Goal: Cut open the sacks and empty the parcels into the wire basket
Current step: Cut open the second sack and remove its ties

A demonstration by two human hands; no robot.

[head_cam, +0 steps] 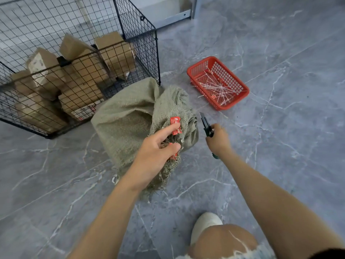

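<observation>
A grey-green woven sack [128,120] lies on the floor in front of the black wire basket [138,34]. Its gathered neck points toward me and carries a red tag seal [175,120]. My left hand [156,154] grips the frayed neck, with the forefinger stretched along the red tag. My right hand [218,137] holds a small black pair of snips [205,124], blades pointing up and away, a short way right of the sack's neck and apart from it. Several brown cardboard parcels [78,71] sit inside the wire basket.
A red plastic tray [240,94] holding several cut white ties stands on the floor to the right of the sack. My knee and a white shoe [205,225] are at the bottom. A metal frame leg [194,8] stands at the back.
</observation>
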